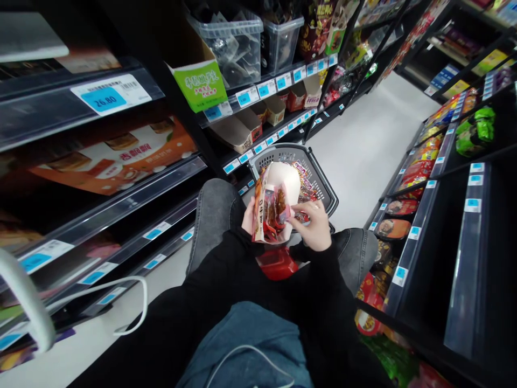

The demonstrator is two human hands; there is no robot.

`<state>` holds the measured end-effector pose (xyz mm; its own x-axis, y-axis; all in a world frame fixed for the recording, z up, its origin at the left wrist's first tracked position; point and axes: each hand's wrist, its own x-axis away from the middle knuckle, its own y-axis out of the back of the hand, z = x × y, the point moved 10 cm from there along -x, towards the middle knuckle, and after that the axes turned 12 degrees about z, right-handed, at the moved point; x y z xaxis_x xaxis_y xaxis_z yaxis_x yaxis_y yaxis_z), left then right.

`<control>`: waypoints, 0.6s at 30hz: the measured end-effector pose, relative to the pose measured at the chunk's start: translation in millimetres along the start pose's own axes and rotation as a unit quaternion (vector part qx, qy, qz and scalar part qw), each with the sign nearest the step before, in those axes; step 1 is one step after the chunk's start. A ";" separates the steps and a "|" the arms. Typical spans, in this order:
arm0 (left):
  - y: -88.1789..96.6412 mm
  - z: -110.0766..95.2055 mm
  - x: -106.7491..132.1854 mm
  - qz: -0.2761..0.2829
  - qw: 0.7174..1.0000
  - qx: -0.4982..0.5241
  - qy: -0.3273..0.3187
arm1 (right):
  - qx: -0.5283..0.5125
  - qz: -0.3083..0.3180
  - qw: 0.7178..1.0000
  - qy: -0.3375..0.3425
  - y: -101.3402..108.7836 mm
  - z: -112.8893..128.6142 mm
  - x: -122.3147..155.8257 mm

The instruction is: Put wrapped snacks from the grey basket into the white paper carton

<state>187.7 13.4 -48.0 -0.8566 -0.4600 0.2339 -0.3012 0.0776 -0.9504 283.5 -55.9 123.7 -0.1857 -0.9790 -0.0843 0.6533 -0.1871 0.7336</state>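
My left hand [248, 216] is wrapped round the left side of an open cardboard snack box [260, 218] with a pale raised flap. Small red and brown snack packets [275, 210] lie inside it. At the box's right side, the fingers of my right hand [314, 223] pinch the edge of a pinkish snack packet [287, 212]. Just beyond and below the box is a grey shopping basket [325, 186] with colourful wrapped snacks [307, 183] in it. A red object [278, 264], its kind unclear, shows beneath my hands between my knees.
Shelves with price labels [107, 98] rise close on my left, holding an orange carton [121, 153], a green-fronted box [200, 85] and clear plastic tubs [234, 48]. On the right, a lower shelf holds packaged food [393, 226]. Pale floor [363, 134] runs between them. A white cable [141, 291] hangs at left.
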 end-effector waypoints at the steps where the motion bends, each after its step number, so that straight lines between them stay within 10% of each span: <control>1: 2.5 -1.5 0.2 -0.016 1.000 -0.003 -0.005 | 0.060 0.023 0.998 -0.003 -10.2 12.1 -3.3; 11: -3.3 -1.3 3.1 -0.068 0.998 -0.015 0.006 | 0.225 0.081 0.957 -0.166 -69.6 6.4 -8.2; 18: 3.2 -6.7 -1.8 -0.009 0.999 -0.005 -0.033 | -0.098 -0.160 0.969 -0.159 6.5 -18.9 14.7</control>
<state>185.5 20.5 -50.0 -0.8212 -0.5189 0.2375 -0.3216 0.0772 -0.9437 298.9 -73.1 114.5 -0.5977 -0.8000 -0.0515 0.6467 -0.5191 0.5589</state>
